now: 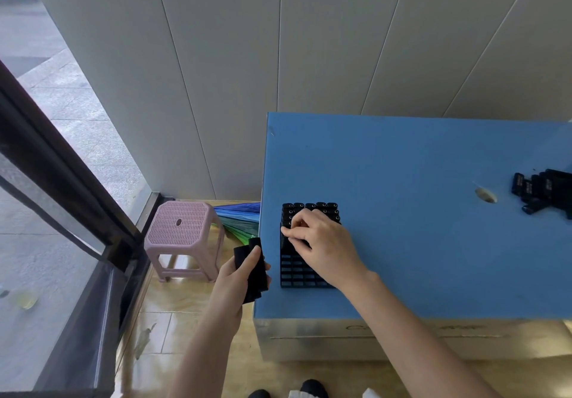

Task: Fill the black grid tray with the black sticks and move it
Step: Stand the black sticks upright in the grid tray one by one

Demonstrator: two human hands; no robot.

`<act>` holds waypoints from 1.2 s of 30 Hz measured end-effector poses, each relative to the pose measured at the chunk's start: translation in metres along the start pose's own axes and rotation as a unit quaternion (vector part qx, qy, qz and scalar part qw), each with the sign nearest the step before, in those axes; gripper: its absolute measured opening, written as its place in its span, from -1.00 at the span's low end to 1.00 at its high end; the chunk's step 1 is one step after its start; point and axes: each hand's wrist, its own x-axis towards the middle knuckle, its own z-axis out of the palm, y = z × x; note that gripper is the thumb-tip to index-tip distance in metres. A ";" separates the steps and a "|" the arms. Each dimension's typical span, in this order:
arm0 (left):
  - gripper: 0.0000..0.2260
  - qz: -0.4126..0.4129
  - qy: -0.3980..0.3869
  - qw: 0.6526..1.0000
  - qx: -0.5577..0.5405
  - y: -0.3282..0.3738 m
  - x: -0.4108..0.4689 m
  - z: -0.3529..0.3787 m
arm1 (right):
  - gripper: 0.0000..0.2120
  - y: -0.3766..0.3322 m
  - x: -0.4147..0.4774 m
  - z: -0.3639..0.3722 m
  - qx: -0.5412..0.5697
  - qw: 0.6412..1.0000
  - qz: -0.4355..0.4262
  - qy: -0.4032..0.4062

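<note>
Open tabletop [418,211] between tray [297,273] and loose sticks [544,190]

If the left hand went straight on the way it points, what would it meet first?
Likely nothing near: the left hand, gripping sticks, points away alongside the table's left edge. The folded umbrella lies in that line, though it seems lower, near the floor.

No legible text; print on box [340,345] blurred.

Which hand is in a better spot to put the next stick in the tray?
Probably the right hand: it sits over the black grid tray, fingers pinching a stick by the empty slots. The left hand is beside the table, gripping a bundle of sticks.
</note>
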 end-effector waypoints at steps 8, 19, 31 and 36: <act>-0.77 0.005 -0.007 1.000 0.019 -0.003 0.003 0.001 | -0.71 -0.020 -0.023 -0.001 0.104 0.989 0.105 -0.021; -0.73 0.043 0.018 0.998 0.038 -0.004 0.001 0.013 | -0.82 -0.051 -0.044 0.004 0.515 0.763 0.382 -0.081; -0.89 0.011 0.007 1.000 -0.014 -0.002 0.007 0.000 | -0.85 0.002 -0.045 -0.023 0.206 0.959 0.180 0.069; -0.87 0.008 0.006 1.000 -0.015 -0.004 0.008 -0.001 | -0.81 0.011 -0.032 -0.020 0.118 0.978 0.167 0.039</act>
